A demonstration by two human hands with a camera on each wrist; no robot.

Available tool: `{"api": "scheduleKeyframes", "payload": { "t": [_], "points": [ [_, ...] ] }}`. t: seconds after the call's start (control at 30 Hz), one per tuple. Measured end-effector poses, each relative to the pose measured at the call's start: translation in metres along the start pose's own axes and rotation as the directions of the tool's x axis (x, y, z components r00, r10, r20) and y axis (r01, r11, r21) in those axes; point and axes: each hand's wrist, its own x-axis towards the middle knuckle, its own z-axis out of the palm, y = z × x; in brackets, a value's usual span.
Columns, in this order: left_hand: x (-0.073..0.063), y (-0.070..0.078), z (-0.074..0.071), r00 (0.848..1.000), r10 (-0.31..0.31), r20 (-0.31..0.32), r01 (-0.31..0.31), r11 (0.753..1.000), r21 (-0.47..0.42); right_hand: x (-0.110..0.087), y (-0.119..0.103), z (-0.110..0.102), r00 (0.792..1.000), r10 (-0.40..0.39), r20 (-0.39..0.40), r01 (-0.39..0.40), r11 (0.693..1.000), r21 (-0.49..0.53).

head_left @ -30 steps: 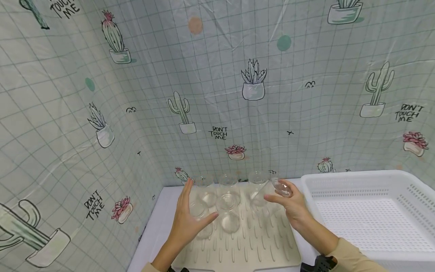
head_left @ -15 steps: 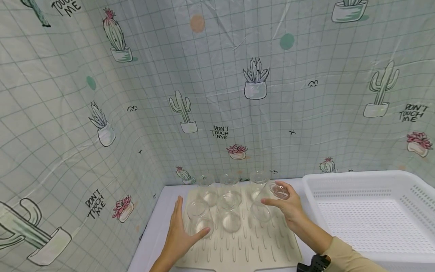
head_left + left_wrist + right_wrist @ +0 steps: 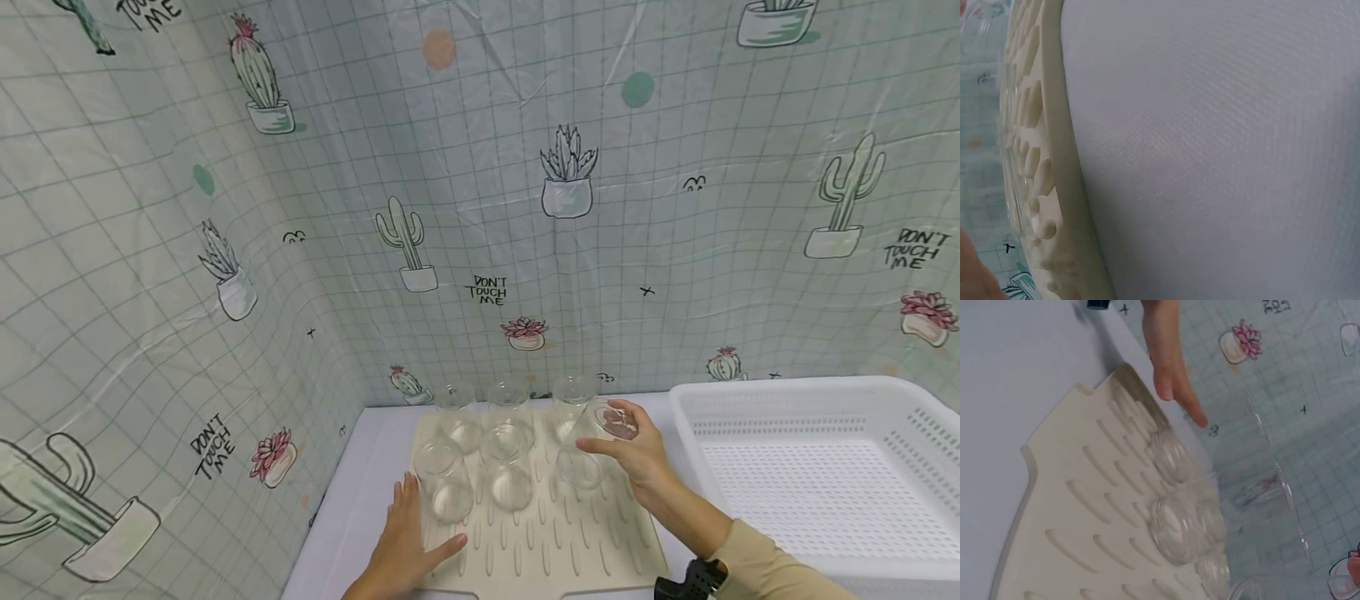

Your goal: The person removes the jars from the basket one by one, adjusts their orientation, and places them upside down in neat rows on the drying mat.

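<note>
A clear glass [image 3: 581, 454] is tilted over the right part of the beige drying mat [image 3: 555, 550]. My right hand [image 3: 643, 458] grips its upper right end between thumb and fingers; whether its lower end touches the mat is unclear. Several like glasses stand upright on the mat in two rows, among them a front-left glass [image 3: 441, 475] and a front-middle glass [image 3: 510, 475]. By the mat's left edge, my left hand [image 3: 401, 537] is held with fingers extended and thumb apart, near the front-left glass and holding nothing. The right wrist view also shows the left hand [image 3: 1169, 362] beyond the glasses.
A white perforated plastic basket [image 3: 810, 492] stands right of the mat. Behind the white table [image 3: 337, 500] hangs a cactus-print curtain [image 3: 465, 167], close to the back row of glasses. In the left wrist view, the mat's raised edge [image 3: 1066, 150] borders the white cloth.
My left hand has moved away from the front-left glass, left and toward me. The right hand's glass has shifted slightly down, its lower end nearer the mat.
</note>
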Motion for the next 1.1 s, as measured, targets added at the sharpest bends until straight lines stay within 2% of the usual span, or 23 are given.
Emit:
{"api": "scheduleKeyframes", "payload": {
  "t": [0.1,0.37,0.57,1.1],
  "points": [
    [-0.002,-0.004,0.003,0.999,0.019,0.039,-0.02,1.0,0.023,0.001,0.001,0.0,1.0,0.002,0.0,-0.002,1.0,-0.009],
    [-0.003,-0.011,0.012,0.993,0.006,0.122,-0.007,1.0,0.007,0.005,0.002,0.001,1.0,0.004,-0.009,-0.004,1.0,-0.022],
    [-0.002,-0.013,0.014,0.986,0.006,0.167,-0.014,0.999,0.047,0.008,0.003,0.003,1.0,-0.005,-0.011,0.004,0.999,-0.037],
    [-0.002,-0.015,0.016,0.983,0.012,0.181,-0.035,0.992,0.12,0.013,0.012,0.007,1.0,-0.019,0.005,0.019,0.996,-0.092]
  ]
}}
